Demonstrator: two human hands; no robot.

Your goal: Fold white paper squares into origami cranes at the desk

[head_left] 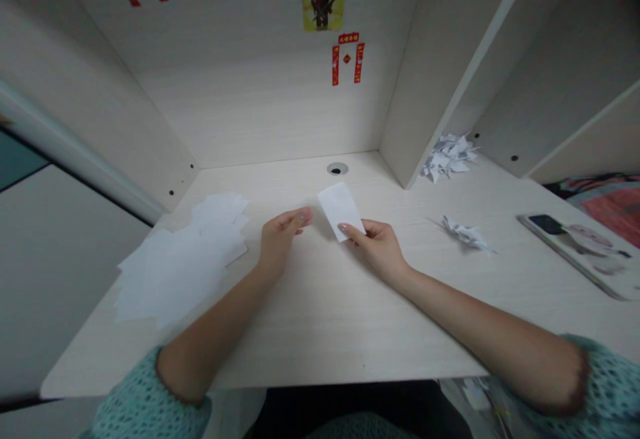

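Observation:
A small rectangular piece of white paper [341, 208] is pinched between the thumb and fingers of my right hand [376, 245], held at its near right corner and tilted above the desk. My left hand [281, 235] is just left of the paper and apart from it. Its thumb and fingers are drawn together, slightly blurred at the tips, and no object shows in them. To the left of that hand lies a spread pile of white paper sheets [173, 272], overlapping one another.
A folded white paper piece [467, 234] lies right of my right hand. Several more folded papers [449, 155] are heaped beside the upright divider [435, 72]. A flat item with a printed cover [585, 252] lies at far right. The desk [340, 339] has a cable hole [337, 169] at the back.

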